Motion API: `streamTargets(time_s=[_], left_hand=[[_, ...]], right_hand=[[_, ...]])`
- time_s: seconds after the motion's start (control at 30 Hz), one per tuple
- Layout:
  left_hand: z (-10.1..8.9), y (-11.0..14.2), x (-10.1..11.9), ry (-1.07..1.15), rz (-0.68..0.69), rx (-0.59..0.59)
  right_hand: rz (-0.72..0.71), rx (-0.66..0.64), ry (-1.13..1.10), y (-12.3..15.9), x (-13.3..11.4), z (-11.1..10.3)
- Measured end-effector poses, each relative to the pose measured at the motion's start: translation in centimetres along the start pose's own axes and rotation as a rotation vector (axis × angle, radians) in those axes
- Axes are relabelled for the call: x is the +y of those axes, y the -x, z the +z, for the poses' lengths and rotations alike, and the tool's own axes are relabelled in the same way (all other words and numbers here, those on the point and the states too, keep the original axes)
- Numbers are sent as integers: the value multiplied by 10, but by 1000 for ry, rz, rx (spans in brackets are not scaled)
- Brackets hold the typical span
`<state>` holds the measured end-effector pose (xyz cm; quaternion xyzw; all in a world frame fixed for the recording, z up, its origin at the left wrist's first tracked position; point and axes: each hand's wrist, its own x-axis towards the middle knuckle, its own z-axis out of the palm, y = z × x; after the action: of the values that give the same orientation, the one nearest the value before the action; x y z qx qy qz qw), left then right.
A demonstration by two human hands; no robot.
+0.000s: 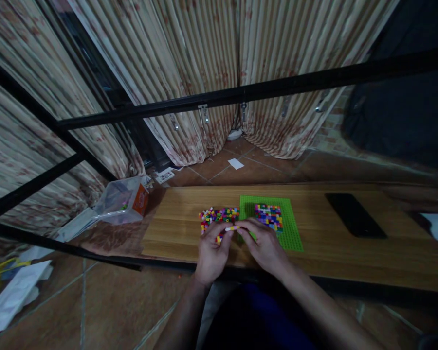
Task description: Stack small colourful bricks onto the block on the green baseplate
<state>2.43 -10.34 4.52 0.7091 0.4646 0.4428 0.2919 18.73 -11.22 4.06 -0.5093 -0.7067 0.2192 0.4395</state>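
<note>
Between my fingertips is a short row of small toy bricks (232,228), white at the left end with yellow and pinkish parts. My left hand (213,249) pinches its left end, and my right hand (263,244) pinches the right end. Beyond my left hand lies a loose pile of small multicoloured bricks (219,214). A green studded baseplate (294,228) lies under and beyond my right hand. It bears a block of many-coloured bricks (269,214), whose near left part my right hand hides.
A black phone (355,215) lies on the wooden bench (314,267), right of the baseplate. At the bench's left stands a clear plastic box (122,199) with an orange label. A black metal rail (219,99) crosses beyond, before striped curtains (190,58).
</note>
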Motion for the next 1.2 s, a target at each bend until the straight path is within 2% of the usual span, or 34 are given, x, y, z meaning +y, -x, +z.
streamTargets(time_s=[0.23, 0.4, 0.63, 0.87, 1.03, 1.2], left_hand=[[14, 15, 10, -120, 0, -48], [32, 40, 12, -198, -28, -38], [52, 63, 13, -233, -21, -117], [60, 67, 13, -116, -60, -162], [69, 68, -8, -76, -143, -201], [77, 52, -15, -27, -165, -279]], right_hand=[[0, 7, 8, 23, -1, 2], [116, 24, -46, 53, 7, 7], [259, 76, -130, 82, 12, 3], [344, 115, -161, 95, 31, -8], [488, 253, -192, 96, 58, -21], [549, 411, -226, 74, 80, -39]])
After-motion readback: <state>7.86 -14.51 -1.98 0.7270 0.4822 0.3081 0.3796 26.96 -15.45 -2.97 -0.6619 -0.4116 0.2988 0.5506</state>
